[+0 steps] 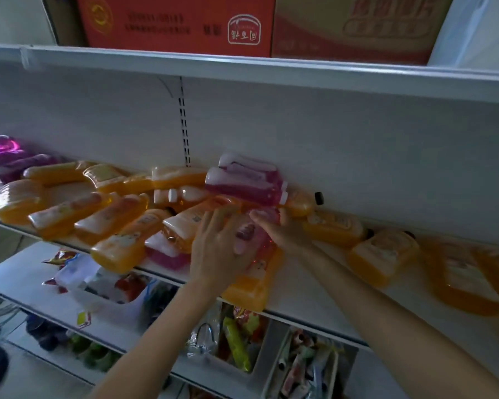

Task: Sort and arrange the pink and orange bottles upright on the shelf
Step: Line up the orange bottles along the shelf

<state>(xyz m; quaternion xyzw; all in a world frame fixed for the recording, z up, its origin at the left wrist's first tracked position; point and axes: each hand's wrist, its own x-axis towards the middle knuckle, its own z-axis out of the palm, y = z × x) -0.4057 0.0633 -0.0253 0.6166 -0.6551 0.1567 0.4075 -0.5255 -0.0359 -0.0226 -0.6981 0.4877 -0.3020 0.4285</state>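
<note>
Many orange bottles and a few pink ones lie flat in a jumble on the white shelf. Two pink bottles are stacked against the back wall. In the middle a pink bottle lies on top of an orange bottle that overhangs the front edge. My left hand is curled over the pink bottle's left side with its thumb on it. My right hand grips its far end from the right. Another pink bottle lies under orange ones to the left.
More orange bottles lie flat on the right of the shelf. Purple packs sit at the far left. Red cartons stand on the shelf above. Snack packets and bins fill the shelves below.
</note>
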